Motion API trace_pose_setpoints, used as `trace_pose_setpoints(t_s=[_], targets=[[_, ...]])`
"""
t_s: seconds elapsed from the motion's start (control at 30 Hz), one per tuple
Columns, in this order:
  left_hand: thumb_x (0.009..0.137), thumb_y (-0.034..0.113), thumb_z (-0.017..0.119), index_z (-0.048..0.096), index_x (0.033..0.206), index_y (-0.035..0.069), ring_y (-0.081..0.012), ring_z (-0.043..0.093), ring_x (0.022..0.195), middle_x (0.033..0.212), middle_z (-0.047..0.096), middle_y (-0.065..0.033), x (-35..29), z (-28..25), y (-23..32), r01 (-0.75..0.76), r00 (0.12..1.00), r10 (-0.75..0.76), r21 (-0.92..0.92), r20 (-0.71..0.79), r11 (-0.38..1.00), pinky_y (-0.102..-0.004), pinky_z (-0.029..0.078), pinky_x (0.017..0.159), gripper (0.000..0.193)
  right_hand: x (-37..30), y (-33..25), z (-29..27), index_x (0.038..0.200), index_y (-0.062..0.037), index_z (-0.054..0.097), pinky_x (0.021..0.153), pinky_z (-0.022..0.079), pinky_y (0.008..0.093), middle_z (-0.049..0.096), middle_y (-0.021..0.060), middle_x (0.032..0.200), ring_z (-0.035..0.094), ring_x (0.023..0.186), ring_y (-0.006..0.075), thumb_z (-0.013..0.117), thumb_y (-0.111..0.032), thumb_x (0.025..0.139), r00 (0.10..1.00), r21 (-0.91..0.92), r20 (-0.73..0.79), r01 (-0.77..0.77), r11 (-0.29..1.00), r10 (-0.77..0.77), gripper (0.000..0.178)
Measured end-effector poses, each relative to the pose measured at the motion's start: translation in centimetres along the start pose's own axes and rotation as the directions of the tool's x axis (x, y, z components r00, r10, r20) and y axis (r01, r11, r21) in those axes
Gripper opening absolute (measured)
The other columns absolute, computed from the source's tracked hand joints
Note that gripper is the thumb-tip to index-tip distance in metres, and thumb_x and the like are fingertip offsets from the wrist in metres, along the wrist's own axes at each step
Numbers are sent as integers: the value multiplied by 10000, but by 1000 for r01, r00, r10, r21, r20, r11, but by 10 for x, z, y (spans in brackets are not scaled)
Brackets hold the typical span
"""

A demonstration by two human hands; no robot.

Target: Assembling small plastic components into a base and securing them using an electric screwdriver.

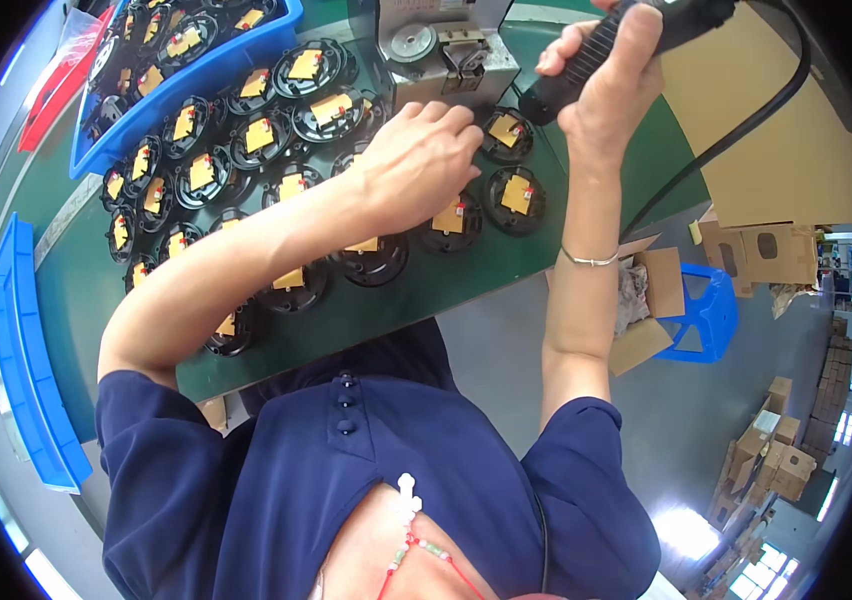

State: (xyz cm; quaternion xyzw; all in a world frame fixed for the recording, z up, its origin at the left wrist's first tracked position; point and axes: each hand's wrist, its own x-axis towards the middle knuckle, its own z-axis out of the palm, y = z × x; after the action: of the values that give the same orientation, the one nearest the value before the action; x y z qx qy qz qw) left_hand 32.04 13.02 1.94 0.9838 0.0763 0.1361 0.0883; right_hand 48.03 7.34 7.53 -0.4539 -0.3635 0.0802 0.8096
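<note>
My right hand (611,95) is wrapped round a black corded electric screwdriver (586,65). The tool's lower end tilts down to the left, above a round black housing (507,134) with a yellow board. My left hand (421,165) hovers over the housings, its fingers curled down by a metal screw feeder (446,55). Its fingertips are hidden, so whatever they pinch cannot be seen. Close to its wrist side lies another housing (451,222), and a further housing (515,200) sits to its right. My left forearm covers several more.
Rows of similar housings (201,175) cover the green table (426,292). A blue bin (91,160) with more stands far left. The tool's black cable (736,145) hangs at right, across cardboard (776,110). An open carton (661,285) and blue stool (711,315) stand beyond the table's right edge.
</note>
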Motion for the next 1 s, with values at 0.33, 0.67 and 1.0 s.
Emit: trace_pose_setpoints(t_s=[0.33, 0.67, 1.0], targets=[[887, 202, 661, 622, 1157, 21, -274, 561, 1070, 1132, 588, -111, 16, 23, -3, -16, 998, 10, 95, 64, 995, -380, 441, 921, 327, -4, 36, -19, 1015, -5, 592, 405, 412, 241, 526, 38, 557, 506, 419, 126, 547, -455, 990, 997, 20, -70, -26, 999, 27, 453], [886, 211, 663, 643, 1129, 40, -266, 562, 1054, 1114, 595, -92, 16, 32, -5, -24, 999, 18, 112, 52, 993, -380, 449, 910, 298, -5, 34, -9, 982, -19, 583, 408, 412, 237, 530, 39, 561, 506, 422, 123, 563, -450, 982, 999, -21, -35, -41, 999, 41, 431], [904, 225, 638, 690, 1034, 74, -242, 569, 976, 1016, 592, -64, 26, 39, -8, -14, 998, 20, 100, -60, 995, -377, 455, 854, 206, -5, 39, -8, 937, -24, 555, 413, 411, 231, 541, 40, 569, 509, 429, 112, 547, -547, 957, 975, -9, 216, -40, 999, 41, 523]])
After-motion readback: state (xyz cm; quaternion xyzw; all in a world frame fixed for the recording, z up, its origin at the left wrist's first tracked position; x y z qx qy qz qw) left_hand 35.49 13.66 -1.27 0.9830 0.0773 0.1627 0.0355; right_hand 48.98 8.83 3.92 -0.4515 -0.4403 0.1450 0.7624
